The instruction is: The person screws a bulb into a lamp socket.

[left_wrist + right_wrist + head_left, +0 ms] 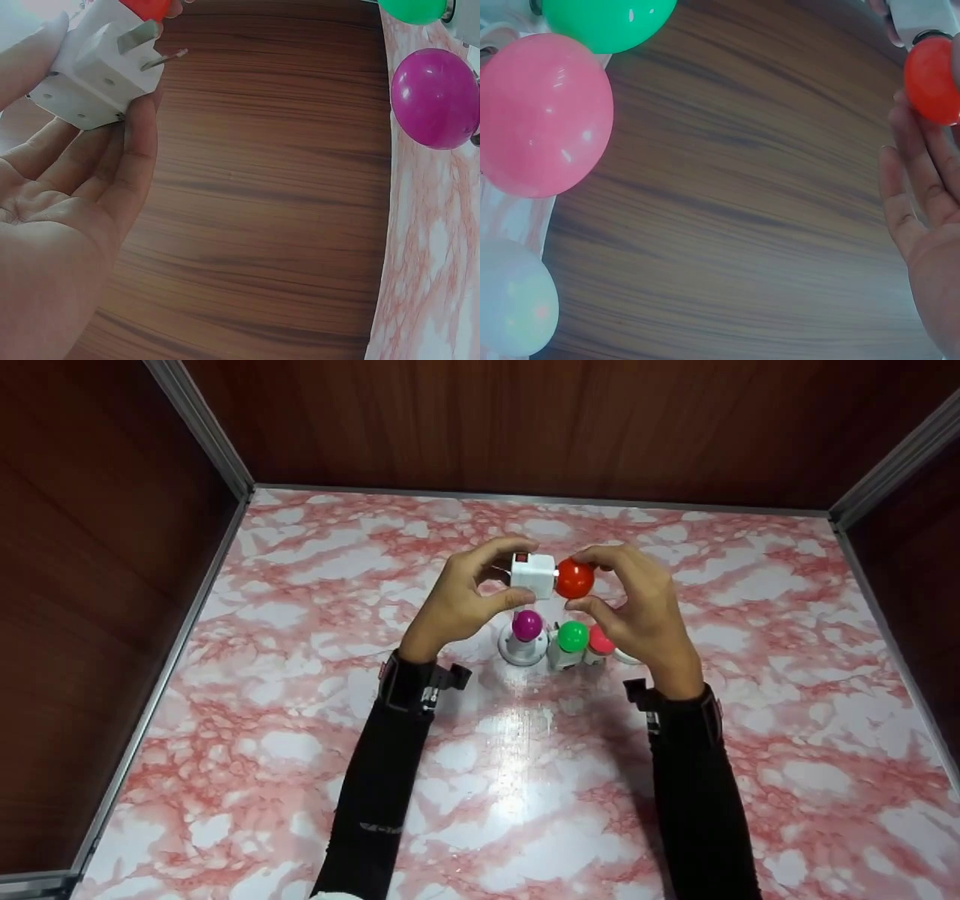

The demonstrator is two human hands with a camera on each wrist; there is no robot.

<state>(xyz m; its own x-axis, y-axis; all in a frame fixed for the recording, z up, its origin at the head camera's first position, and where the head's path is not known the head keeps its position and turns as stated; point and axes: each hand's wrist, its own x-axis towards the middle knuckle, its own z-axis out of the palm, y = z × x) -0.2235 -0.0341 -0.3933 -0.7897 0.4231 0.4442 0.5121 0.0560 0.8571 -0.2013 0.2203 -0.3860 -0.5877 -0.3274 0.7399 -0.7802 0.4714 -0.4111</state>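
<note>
My left hand [466,594] grips a white plug-in bulb socket [533,576] between thumb and fingers. Its red switch faces up, and two metal plug pins [163,60] stick out on the left side. In my right hand [643,598], thumb and fingers pinch a red bulb [575,579] whose base is at the socket's mouth. The two are held above the tabletop, lined up sideways. Just below them in the head view stand a purple bulb [527,625] on a round white holder [513,657], a green bulb [573,636] in a white socket and a pink bulb [601,640].
A white bulb [517,298] shows in the right wrist view beside the pink one; in the head view my right hand mostly covers its round base [627,658]. The red-and-white marbled table [300,750] is bounded by dark wood panels [525,427] with metal edging.
</note>
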